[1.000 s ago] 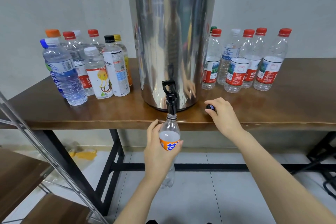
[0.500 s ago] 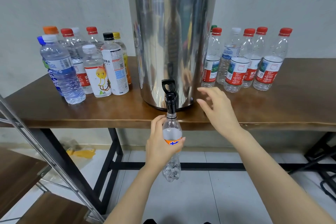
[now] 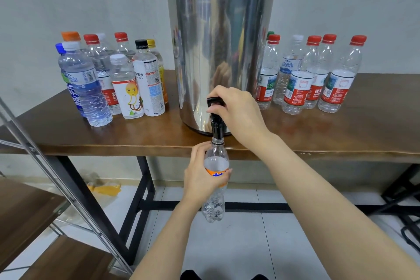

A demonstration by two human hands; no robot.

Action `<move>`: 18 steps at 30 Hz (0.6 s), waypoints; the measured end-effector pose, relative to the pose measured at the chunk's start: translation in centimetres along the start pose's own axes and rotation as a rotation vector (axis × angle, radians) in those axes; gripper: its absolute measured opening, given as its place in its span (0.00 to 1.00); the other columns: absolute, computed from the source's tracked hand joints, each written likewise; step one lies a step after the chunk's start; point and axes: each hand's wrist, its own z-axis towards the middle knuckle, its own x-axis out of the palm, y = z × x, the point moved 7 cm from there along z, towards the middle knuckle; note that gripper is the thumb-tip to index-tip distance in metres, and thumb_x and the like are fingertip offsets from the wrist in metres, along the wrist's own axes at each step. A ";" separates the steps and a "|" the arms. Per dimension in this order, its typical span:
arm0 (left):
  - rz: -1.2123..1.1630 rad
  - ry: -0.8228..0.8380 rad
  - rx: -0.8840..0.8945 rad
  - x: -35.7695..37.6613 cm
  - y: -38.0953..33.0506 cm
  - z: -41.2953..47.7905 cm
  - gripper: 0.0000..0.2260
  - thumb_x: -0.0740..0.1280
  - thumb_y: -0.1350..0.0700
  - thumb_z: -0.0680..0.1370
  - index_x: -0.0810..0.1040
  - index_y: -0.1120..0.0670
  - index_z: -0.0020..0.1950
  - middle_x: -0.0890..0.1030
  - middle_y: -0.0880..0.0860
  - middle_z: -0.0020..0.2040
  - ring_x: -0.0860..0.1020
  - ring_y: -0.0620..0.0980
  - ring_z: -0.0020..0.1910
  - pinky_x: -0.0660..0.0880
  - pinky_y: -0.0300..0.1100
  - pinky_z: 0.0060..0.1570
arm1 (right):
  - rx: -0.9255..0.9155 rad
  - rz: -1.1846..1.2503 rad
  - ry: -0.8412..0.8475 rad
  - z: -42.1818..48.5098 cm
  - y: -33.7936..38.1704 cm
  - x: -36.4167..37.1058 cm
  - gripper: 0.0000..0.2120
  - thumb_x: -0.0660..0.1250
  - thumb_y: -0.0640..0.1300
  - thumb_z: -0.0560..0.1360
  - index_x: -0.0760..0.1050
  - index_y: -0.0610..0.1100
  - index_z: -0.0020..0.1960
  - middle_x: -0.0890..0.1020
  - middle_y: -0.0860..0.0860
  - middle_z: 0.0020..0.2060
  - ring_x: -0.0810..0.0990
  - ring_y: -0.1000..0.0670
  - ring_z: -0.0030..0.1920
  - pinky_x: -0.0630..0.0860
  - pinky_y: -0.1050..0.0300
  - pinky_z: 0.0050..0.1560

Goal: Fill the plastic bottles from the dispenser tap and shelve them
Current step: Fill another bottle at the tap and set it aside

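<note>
A tall steel dispenser [image 3: 221, 52] stands on the wooden table [image 3: 341, 134] with its black tap [image 3: 217, 125] hanging over the front edge. My left hand [image 3: 202, 176] grips a clear uncapped bottle with an orange label [image 3: 214, 179], holding its mouth right under the tap spout. My right hand [image 3: 236, 109] is curled over the tap's black lever [image 3: 212, 100]. A little clear liquid sits in the bottle's bottom.
Several capped bottles [image 3: 109, 82] stand left of the dispenser and several red-capped ones [image 3: 318, 77] stand to its right. A metal-framed shelf with wooden boards [image 3: 29, 209] is at the lower left. The table's black legs [image 3: 138, 202] stand on the tiled floor.
My right hand lifted off the table edge, moved left and up, and closed over the tap lever. The left hand raised the bottle slightly toward the spout.
</note>
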 end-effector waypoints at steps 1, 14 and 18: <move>0.002 -0.004 -0.002 0.0 0.0 0.0 0.31 0.80 0.50 0.65 0.66 0.29 0.57 0.70 0.33 0.63 0.71 0.28 0.58 0.67 0.27 0.49 | -0.006 -0.026 -0.035 -0.2 0.0 -0.1 0.05 0.68 0.47 0.77 0.77 0.48 0.52 0.78 0.52 0.43 0.76 0.51 0.43 0.76 0.51 0.46; -0.018 -0.022 -0.016 0.2 0.2 0.2 0.32 0.81 0.49 0.65 0.67 0.32 0.60 0.70 0.32 0.63 0.72 0.30 0.60 0.73 0.37 0.52 | -0.263 -0.058 -0.472 -6.5 0.2 1.0 0.12 0.74 0.52 0.74 0.83 0.43 0.45 0.84 0.53 0.48 0.78 0.50 0.46 0.75 0.62 0.39; -0.037 -0.001 -0.012 0.2 0.1 0.1 0.34 0.80 0.50 0.66 0.66 0.30 0.62 0.70 0.31 0.65 0.72 0.32 0.62 0.74 0.39 0.55 | 0.005 0.026 -0.411 -6.5 -0.6 1.5 0.13 0.72 0.56 0.72 0.78 0.46 0.42 0.79 0.55 0.52 0.73 0.53 0.50 0.70 0.64 0.35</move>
